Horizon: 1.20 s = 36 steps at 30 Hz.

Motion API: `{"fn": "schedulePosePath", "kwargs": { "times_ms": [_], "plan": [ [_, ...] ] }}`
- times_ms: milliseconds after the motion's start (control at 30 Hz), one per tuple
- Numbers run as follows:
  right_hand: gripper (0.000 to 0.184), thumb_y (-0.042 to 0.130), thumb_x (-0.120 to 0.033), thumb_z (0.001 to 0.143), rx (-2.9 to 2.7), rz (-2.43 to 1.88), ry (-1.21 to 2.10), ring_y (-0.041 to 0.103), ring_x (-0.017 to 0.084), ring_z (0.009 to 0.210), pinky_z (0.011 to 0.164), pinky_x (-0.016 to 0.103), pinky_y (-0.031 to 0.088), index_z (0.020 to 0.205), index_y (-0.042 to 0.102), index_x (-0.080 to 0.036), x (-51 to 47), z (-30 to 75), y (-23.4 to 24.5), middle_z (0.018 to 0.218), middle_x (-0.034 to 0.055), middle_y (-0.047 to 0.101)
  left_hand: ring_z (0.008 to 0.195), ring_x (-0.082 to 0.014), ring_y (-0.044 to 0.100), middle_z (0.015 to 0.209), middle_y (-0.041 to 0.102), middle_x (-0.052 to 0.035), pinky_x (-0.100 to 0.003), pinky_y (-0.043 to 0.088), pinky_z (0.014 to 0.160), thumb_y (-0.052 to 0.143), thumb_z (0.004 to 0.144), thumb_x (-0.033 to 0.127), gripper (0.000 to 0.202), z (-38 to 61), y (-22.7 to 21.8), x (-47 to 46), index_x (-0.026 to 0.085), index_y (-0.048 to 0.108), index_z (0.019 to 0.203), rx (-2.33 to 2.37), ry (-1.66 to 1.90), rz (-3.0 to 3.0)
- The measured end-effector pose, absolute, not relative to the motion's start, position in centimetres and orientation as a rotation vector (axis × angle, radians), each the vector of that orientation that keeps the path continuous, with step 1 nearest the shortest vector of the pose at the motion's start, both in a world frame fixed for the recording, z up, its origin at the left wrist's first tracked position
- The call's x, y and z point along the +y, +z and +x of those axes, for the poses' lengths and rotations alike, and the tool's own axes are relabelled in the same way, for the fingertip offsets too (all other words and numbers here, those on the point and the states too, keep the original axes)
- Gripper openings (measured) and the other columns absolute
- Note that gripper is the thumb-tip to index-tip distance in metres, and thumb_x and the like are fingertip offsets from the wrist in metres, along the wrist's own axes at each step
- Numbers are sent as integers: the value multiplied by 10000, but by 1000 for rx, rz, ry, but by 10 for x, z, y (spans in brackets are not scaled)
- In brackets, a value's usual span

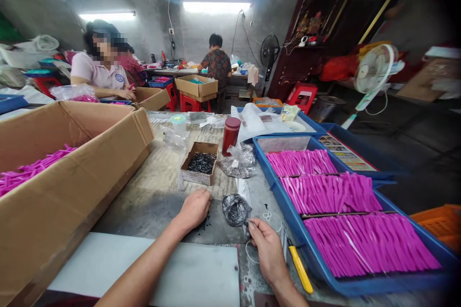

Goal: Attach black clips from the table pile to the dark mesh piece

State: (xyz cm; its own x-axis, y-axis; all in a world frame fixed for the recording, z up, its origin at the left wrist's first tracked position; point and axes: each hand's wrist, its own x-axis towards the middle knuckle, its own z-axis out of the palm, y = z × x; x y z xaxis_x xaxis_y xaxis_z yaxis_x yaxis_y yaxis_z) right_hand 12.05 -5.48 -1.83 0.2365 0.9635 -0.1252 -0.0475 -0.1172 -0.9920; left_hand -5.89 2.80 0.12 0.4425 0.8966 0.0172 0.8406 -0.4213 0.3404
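Note:
My left hand (195, 208) is closed, with curled fingers pointing down at the table. Small black pieces (204, 224) lie scattered beside and under it; what its fingers hold, if anything, is hidden. Thumb and fingers of my right hand (267, 249) pinch the edge of a small crumpled plastic bag (236, 209), which looks dark with black bits inside. Beyond my hands stands an open cardboard box (199, 180) holding many thin black pieces. A screwdriver (300, 268) with a yellow handle lies right of my right hand, near a loose white cord (252, 255).
A blue tray (268, 172) of magenta strips in rows fills the right. On the left stands a big cardboard box (90, 172) with magenta pieces. A red jar (230, 136), clear bags (239, 160) and a white board (173, 266) share the table. Two people sit farther back.

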Motion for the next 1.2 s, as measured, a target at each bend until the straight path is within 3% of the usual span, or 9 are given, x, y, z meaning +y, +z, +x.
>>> {"fn": "schedulePosePath", "kwargs": {
  "times_ms": [133, 233, 433, 633, 767, 933, 1200],
  "plan": [
    [198, 510, -338, 670, -971, -1371, 1120, 347, 99, 448, 423, 204, 281, 640, 565, -150, -53, 119, -20, 489, -38, 421, 537, -110, 432, 547, 457, 30, -206, 328, 528, 384, 721, 163, 128, -55, 5, 20, 160, 503, 674, 1347, 588, 2110],
    [189, 497, -319, 684, -1016, -1348, 1122, 364, 103, 472, 455, 206, 306, 640, 563, -147, -52, 115, -18, 497, -39, 427, 485, -84, 395, 505, 425, 51, -179, 313, 477, 422, 710, 197, 125, -49, 6, 11, 142, 507, 636, 1220, 708, 1851],
    [159, 493, -288, 681, -1093, -1333, 1159, 379, 106, 506, 489, 206, 318, 639, 553, -146, -46, 106, -14, 512, -41, 433, 636, -118, 492, 655, 562, -4, -211, 388, 619, 459, 718, 203, 145, -39, 12, 0, 141, 590, 713, 1047, 753, 1750],
    [136, 497, -263, 680, -1124, -1321, 1159, 426, 113, 522, 511, 212, 352, 667, 564, -145, -43, 102, -15, 543, -26, 494, 767, -143, 508, 782, 563, -39, -250, 398, 721, 413, 755, 203, 220, -38, 5, -2, 161, 605, 853, 940, 740, 1811],
    [140, 503, -263, 685, -1156, -1343, 1123, 476, 133, 559, 528, 221, 375, 701, 581, -149, -43, 101, -18, 586, -5, 554, 817, -146, 502, 895, 560, -46, -267, 394, 765, 423, 746, 193, 269, -37, -7, -5, 175, 531, 991, 950, 767, 1723],
    [147, 478, -252, 712, -1275, -1380, 1044, 526, 152, 631, 566, 224, 392, 760, 579, -157, -43, 99, -21, 675, 19, 601, 741, -127, 499, 801, 544, -24, -237, 401, 714, 416, 736, 171, 295, -37, -12, -8, 168, 488, 1022, 943, 757, 1743],
    [128, 432, -202, 738, -1525, -1470, 861, 513, 134, 605, 552, 205, 361, 741, 558, -180, -45, 99, -15, 647, -5, 573, 627, -92, 456, 678, 492, 23, -196, 363, 607, 466, 704, 160, 264, -36, -17, -8, 157, 476, 968, 876, 792, 1515]
  ]
}}
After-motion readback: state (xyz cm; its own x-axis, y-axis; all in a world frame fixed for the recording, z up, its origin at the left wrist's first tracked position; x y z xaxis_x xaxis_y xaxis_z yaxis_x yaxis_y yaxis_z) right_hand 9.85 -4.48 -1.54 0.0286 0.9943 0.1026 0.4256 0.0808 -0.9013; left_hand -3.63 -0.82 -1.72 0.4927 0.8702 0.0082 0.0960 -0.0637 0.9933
